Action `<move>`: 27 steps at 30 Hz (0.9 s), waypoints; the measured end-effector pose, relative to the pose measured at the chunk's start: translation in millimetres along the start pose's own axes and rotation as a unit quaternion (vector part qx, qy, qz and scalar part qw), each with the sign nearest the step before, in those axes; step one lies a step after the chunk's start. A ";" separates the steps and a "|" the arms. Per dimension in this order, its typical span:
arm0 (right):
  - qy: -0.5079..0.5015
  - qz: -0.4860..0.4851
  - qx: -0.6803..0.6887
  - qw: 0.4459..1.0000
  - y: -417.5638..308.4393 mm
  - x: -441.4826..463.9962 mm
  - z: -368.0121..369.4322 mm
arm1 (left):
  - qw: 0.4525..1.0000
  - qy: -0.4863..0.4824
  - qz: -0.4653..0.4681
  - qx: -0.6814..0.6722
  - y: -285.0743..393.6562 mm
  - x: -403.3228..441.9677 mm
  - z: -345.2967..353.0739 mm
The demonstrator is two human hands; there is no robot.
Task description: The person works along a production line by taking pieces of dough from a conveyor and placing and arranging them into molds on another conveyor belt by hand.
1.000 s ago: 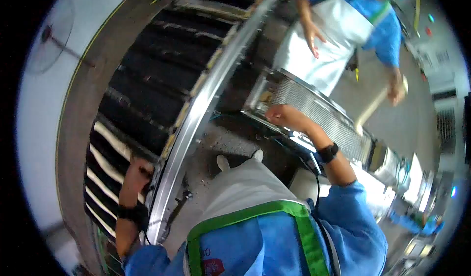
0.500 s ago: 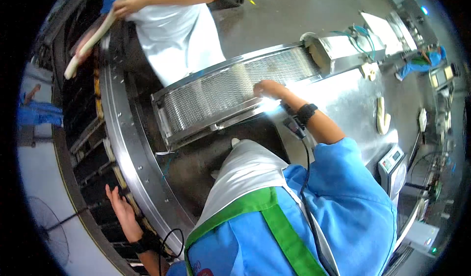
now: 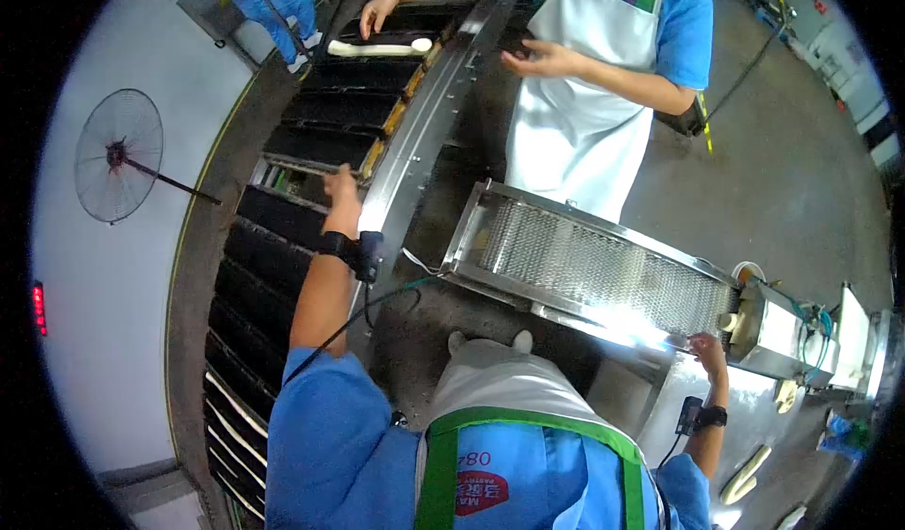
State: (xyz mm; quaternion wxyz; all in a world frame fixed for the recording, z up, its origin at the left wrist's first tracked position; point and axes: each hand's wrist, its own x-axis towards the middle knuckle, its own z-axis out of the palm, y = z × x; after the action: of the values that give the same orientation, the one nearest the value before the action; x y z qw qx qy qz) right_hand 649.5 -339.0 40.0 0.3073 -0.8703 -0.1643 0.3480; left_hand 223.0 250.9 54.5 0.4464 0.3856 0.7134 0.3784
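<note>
My left hand (image 3: 342,189) reaches over the line of black trays (image 3: 283,214), near a gap between two of them. Its fingers are apart, with nothing visible in them. Off to the right, my right hand (image 3: 707,349) is beside the outlet end of the mesh conveyor (image 3: 594,266), fingers loosely bent and apart. A small pale dough piece (image 3: 727,322) lies just above it at the machine's outlet. Farther up the tray line, a long dough strip (image 3: 377,49) with a knobbed end rests on a black tray, under a co-worker's hand (image 3: 382,10).
A co-worker in a white apron (image 3: 584,106) stands across the mesh conveyor. A steel rail (image 3: 415,153) borders the tray line. Several dough strips (image 3: 236,407) lie in trays at lower left. More dough (image 3: 747,473) sits on the right-hand steel table. A fan (image 3: 118,156) stands left.
My view has swung left. My left hand has moved forward over the trays, and my right hand has shifted toward the outlet. The co-worker has let go of the dough strip onto a tray.
</note>
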 end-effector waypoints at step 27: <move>0.234 0.202 -0.092 0.946 -17.8 119.2 -40.2 | 0.804 -0.276 0.398 0.345 40.1 -48.8 -71.4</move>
State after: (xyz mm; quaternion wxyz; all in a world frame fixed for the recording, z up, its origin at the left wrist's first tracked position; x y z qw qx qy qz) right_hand 760.5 -282.9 14.3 0.1787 -0.9667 0.0604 0.1727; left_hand 180.1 210.3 129.3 0.2717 0.8526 0.4272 0.1292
